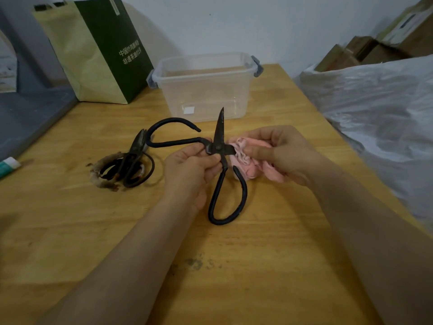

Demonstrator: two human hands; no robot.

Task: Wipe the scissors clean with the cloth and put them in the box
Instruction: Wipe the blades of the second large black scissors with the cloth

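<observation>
Large black iron scissors are spread wide open above the wooden table. My left hand grips them at the pivot. One blade points up toward the box; the other runs right into a pink cloth. My right hand holds that bunched cloth around the blade, whose tip is hidden. The clear plastic box stands open and empty just behind the scissors. More dark, rusty scissors lie in a pile to the left.
A green and tan paper bag stands at the back left. A grey tray edge and a white-green tube sit at the far left. A white plastic sack crowds the right edge. Brown cartons are behind it.
</observation>
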